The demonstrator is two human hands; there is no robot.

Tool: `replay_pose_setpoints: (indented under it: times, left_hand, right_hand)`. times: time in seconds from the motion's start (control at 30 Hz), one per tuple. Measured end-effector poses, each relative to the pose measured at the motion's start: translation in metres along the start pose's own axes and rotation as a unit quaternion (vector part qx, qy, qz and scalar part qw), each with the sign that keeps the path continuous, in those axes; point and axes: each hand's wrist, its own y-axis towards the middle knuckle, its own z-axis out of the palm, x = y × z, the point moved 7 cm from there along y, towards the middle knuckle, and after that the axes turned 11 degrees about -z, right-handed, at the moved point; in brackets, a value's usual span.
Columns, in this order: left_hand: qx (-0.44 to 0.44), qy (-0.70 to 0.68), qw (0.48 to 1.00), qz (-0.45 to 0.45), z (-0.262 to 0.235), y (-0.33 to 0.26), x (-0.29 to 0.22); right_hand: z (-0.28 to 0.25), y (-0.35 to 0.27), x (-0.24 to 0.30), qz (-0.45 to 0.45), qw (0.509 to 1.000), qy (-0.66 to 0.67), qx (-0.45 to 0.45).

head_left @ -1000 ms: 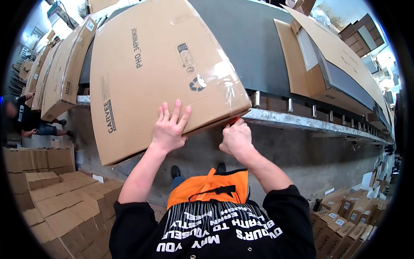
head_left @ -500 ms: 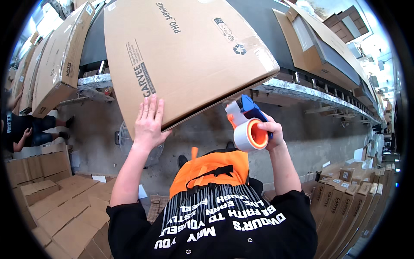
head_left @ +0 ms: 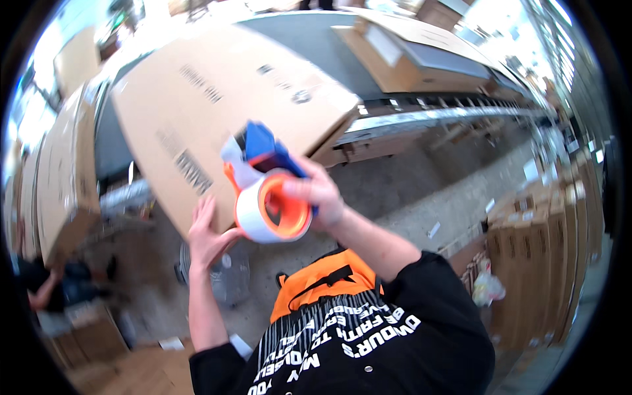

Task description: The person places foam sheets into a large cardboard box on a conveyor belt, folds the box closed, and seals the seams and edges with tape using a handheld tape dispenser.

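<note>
A large brown cardboard box lies at an angle on the dark conveyor belt, its near corner jutting over the rail. My left hand rests against that near corner with the thumb spread from the fingers. In my right hand is a blue and orange tape dispenser, carrying a wide roll of pale tape. The dispenser is over the near part of the box; whether it touches the cardboard I cannot tell. It hides some of the box's near edge.
An open carton sits farther right on the belt. More boxes stand at the left, near another person. A metal rail edges the conveyor. A fan is on the floor, and flat cartons are stacked at right.
My right hand has brought the tape dispenser leftward, over the box and close to my left hand. The view has turned, so the box appears farther left.
</note>
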Motion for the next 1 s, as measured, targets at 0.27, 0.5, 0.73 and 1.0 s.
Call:
replay_pose_setpoints:
  times: [0.27,0.5,0.73,1.0]
  left_hand:
    - [0.399,-0.650,0.630,-0.150,0.164,-0.053,-0.123]
    - [0.530,-0.511,0.646,-0.199,0.318,-0.049,-0.251]
    - [0.573,-0.480,0.643,-0.165,0.504,-0.061,-0.413]
    - [0.659,-0.369,0.587,-0.291,0.694,-0.063,-0.545]
  right_hand:
    - [-0.100,-0.112,0.062,-0.056,0.986,-0.123,-0.096]
    - [-0.263,-0.235,0.203,-0.093,0.951,-0.183,-0.231]
    - [-0.337,-0.357,0.351,-0.146,0.621,-0.598,-0.485]
    - [-0.478,-0.409,0.443,-0.197,0.643,-0.427,-0.604]
